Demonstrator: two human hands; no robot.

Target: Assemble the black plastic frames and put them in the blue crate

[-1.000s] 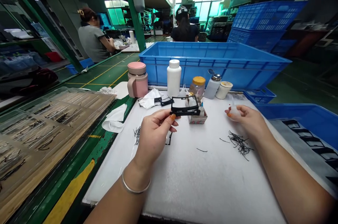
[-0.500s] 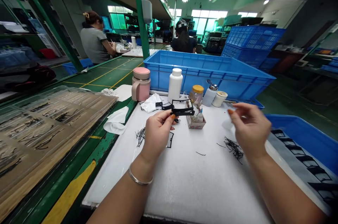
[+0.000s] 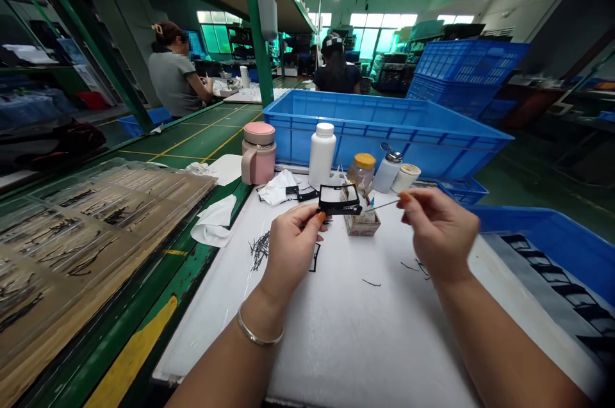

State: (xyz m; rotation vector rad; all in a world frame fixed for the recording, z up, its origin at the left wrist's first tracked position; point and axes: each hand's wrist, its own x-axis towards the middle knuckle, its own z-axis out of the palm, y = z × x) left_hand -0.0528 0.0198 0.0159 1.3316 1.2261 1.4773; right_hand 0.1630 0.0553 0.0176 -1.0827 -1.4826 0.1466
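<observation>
Black frame (image 3: 339, 208) held crosswise; thin rod (image 3: 384, 205) points left.

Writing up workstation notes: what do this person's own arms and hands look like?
The left forearm and right forearm are bare, ungloved. A slim silver bangle circles the left wrist. The left hand and right hand show orange fingertips.

Look at that: your black frame (image 3: 339, 199), bright blue crate (image 3: 384, 139) behind, pink-capped flask (image 3: 258, 155), yellow-lidded jar (image 3: 361, 171)!
</observation>
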